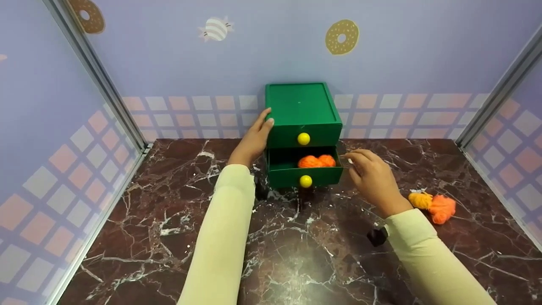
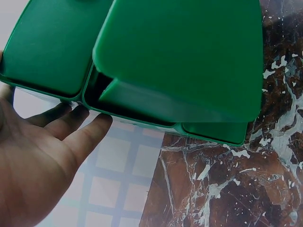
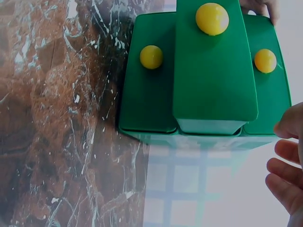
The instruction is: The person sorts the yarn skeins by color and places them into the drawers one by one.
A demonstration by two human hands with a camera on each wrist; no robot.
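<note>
The left hand (image 1: 254, 142) lays its extended, ungripping fingers against the side of the green three-drawer cabinet (image 1: 302, 101). The right hand (image 1: 373, 178), loosely bent and holding nothing, is just beside the pulled-out middle drawer (image 1: 283, 178); orange yarn balls (image 1: 316, 162) lie inside, between both hands' fingers. Behind the right fingers, near the wrist, sit yellow yarn (image 1: 420, 200) and orange yarn (image 1: 443, 208).

Left hand (image 1: 252, 142) against a green cabinet (image 1: 298, 103); to its right, an open drawer (image 1: 283, 178) containing orange yarn (image 1: 311, 162); right hand (image 1: 373, 178) just beside, yarn balls (image 1: 442, 207) right of its wrist.
</note>
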